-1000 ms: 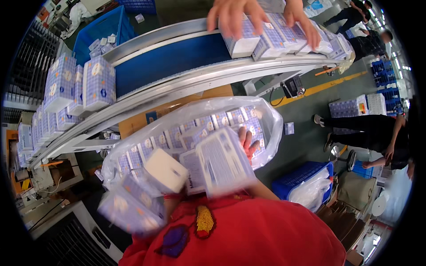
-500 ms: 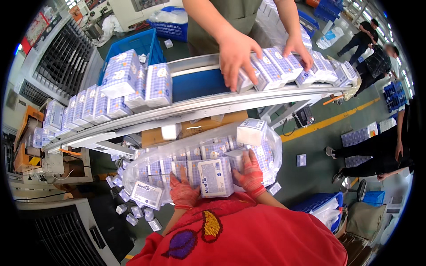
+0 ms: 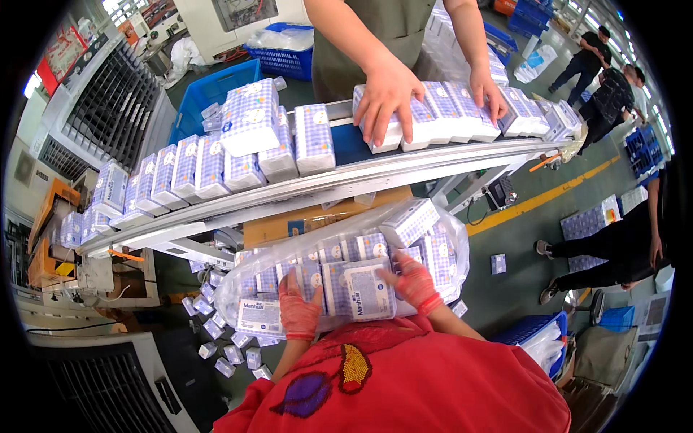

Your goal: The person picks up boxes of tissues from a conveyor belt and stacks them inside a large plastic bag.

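A large clear plastic bag (image 3: 232,287) lies in front of me, filled with rows of purple-and-white checked tissue packs. Both hands wear reddish, translucent gloves. My left hand (image 3: 300,312) rests with spread fingers against packs at the bag's near side. Beside it, a tissue pack with a white label (image 3: 369,290) lies across the front. My right hand (image 3: 417,286) is at that pack's right end, fingers apart and slightly blurred, gripping nothing visible. Another tissue pack (image 3: 408,222) sits tilted on top at the bag's far right. A labelled pack (image 3: 260,316) lies left of my left hand.
Beyond the bag runs a conveyor (image 3: 281,193) carrying a row of tissue packs. Across it, a co-worker's hands (image 3: 390,97) press on packs. Loose small packs (image 3: 232,353) litter the floor at left. Blue crates (image 3: 530,332) stand at right and behind the conveyor (image 3: 216,90).
Packs on the conveyor have shifted right, narrowing the gap before the co-worker's hands. My right hand has eased off the packs it was pressing. The pack on top now sits tilted.
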Demonstrator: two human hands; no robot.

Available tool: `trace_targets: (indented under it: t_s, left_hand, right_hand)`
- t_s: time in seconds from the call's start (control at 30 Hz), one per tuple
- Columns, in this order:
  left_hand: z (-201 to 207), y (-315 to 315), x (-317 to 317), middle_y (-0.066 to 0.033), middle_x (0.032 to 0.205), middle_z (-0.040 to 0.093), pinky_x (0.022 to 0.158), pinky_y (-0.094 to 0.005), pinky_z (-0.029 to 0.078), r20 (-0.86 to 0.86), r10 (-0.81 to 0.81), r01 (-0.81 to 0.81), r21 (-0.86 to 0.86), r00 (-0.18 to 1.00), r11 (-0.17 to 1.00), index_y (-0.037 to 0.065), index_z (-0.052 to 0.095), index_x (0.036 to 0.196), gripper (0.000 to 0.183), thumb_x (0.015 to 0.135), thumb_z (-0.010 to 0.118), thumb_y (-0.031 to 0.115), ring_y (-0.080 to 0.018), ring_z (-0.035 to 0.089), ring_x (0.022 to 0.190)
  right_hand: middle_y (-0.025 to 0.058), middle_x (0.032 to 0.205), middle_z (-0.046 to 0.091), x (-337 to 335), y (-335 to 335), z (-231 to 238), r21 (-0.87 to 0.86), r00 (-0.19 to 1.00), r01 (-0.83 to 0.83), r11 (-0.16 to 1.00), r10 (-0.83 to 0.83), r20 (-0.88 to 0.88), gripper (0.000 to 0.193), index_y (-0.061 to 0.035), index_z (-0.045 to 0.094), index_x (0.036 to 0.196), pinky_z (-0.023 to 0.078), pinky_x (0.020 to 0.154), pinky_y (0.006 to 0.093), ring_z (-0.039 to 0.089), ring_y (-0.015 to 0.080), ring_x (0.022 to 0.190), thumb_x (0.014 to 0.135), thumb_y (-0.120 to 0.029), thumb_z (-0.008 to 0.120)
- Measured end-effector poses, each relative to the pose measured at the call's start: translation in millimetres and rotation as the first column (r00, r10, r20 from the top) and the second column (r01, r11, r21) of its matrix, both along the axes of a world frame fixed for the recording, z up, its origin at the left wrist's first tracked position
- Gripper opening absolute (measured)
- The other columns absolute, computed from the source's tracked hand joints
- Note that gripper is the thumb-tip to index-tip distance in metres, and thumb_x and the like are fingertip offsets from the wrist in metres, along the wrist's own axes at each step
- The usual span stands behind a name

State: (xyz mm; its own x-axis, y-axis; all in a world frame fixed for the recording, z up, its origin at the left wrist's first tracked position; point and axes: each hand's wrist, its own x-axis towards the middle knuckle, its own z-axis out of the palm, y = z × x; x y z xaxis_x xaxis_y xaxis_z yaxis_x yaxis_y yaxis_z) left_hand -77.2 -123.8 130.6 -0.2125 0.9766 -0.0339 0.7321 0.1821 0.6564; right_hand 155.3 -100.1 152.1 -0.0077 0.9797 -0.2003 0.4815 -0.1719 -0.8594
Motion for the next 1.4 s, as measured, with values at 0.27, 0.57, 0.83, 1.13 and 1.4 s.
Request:
trace_targets:
  t_s: [0.27, 0.57, 0.83, 1.13, 1.4]
  left_hand:
    - [-29.9, -11.6, -35.1, -0.0219, 0.122, 0.037, 0.092, -0.0327, 0.033, 0.115, -0.196, 0.222, -0.290, 0.974, 0.931, -0.001, 0.020, 0.128, 0.084, 0.065, 0.064, 0.035, -0.0331, 0.040, 0.110]
    - [66.0, -37.1, -139.6, -0.0110, 0.128, 0.031, 0.088, -0.0502, 0.029, -0.404, -0.768, 0.512, -0.578, 0.497, 0.636, 0.023, 0.022, 0.130, 0.083, 0.060, 0.068, 0.028, -0.0298, 0.033, 0.116]
    - [17.9, -27.5, -136.1, -0.0159, 0.121, 0.037, 0.087, -0.0564, 0.024, -0.368, -0.739, 0.499, -0.561, 0.564, 0.661, 0.026, 0.028, 0.128, 0.064, 0.069, 0.051, 0.033, -0.0334, 0.033, 0.115]
    - [151.4, -23.6, -212.4, -0.0154, 0.105, 0.051, 0.082, -0.0345, 0.040, -0.129, -0.211, 0.247, 0.472, 0.969, 0.847, 0.002, 0.040, 0.115, 0.072, 0.056, 0.070, 0.030, -0.0284, 0.050, 0.097]
    - [272.3, 231.1, -232.3, -0.0206, 0.120, 0.038, 0.085, -0.0362, 0.037, -0.443, 0.442, -0.064, 0.646, 0.780, 0.760, 0.008, 0.028, 0.127, 0.074, 0.067, 0.064, 0.033, -0.0338, 0.041, 0.107]
  right_hand:
    - [0.0189, 0.107, 0.050, -43.0, -6.8, -2.4, -0.105, 0.965, -0.056, 0.993, 0.027, -0.262, 0.087, 0.0028, 0.021, 0.127, 0.039, 0.084, 0.0293, 0.049, 0.0243, 0.100, 0.060, -0.020, 0.072]
    - [0.0207, 0.118, 0.040, -106.0, 127.3, 312.3, 0.911, 0.950, -0.311, 0.270, 0.070, 0.304, 0.078, -0.0089, 0.030, 0.125, 0.038, 0.086, 0.0380, 0.043, 0.0329, 0.105, 0.063, -0.042, 0.063]
    - [0.0209, 0.133, 0.016, -123.7, 270.9, 188.2, -0.045, 0.661, -0.043, 0.998, 0.062, 0.747, 0.100, -0.0185, 0.014, 0.133, 0.030, 0.095, 0.0395, 0.029, 0.0344, 0.119, 0.055, -0.053, 0.066]
    - [0.0196, 0.126, 0.032, -118.2, 141.0, 224.2, 0.939, 0.994, -0.012, 0.343, 0.102, -0.024, 0.084, -0.0045, 0.021, 0.129, 0.034, 0.091, 0.0332, 0.043, 0.0268, 0.108, 0.061, -0.024, 0.066]
    - [0.0151, 0.115, 0.045, -216.8, 166.4, 306.2, 0.910, 0.902, -0.413, 0.016, -0.133, 0.412, 0.046, -0.0102, 0.050, 0.110, 0.035, 0.087, 0.0374, 0.042, 0.0307, 0.106, 0.072, -0.033, 0.059]
